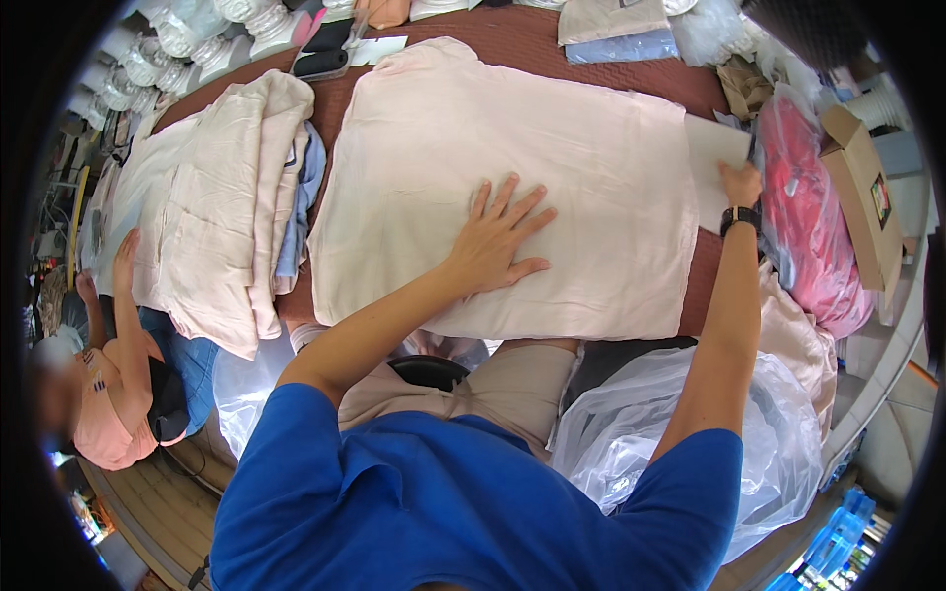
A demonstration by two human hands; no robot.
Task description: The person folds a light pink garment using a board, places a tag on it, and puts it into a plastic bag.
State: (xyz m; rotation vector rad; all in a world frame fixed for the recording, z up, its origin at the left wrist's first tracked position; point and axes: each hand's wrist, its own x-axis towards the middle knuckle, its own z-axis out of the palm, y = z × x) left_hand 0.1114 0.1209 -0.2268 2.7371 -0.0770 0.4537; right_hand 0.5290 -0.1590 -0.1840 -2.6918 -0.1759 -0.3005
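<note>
A cream garment (pixel 572 138), likely a shirt, lies spread flat and lightly creased on the brown quilted cloth in front of me. My left hand (pixel 504 239) rests palm down on its middle with fingers spread. At the garment's right edge, my right hand (pixel 741 185) is closed on the outer end of a pale flat board (pixel 711 158). The rest of the board is hidden at the garment's edge; whether it lies inside or beneath I cannot tell. A dark-banded watch (pixel 739 218) is on my right wrist.
Cream and blue garments (pixel 212 187) are piled at left, beside a co-worker in a peach top (pixel 113 409). Right of the board lie a plastic-wrapped red bundle (pixel 803 207) and a cardboard box (pixel 865 197). Clear plastic (pixel 690 433) bunches by my lap. Packed garments (pixel 619 34) sit at the back.
</note>
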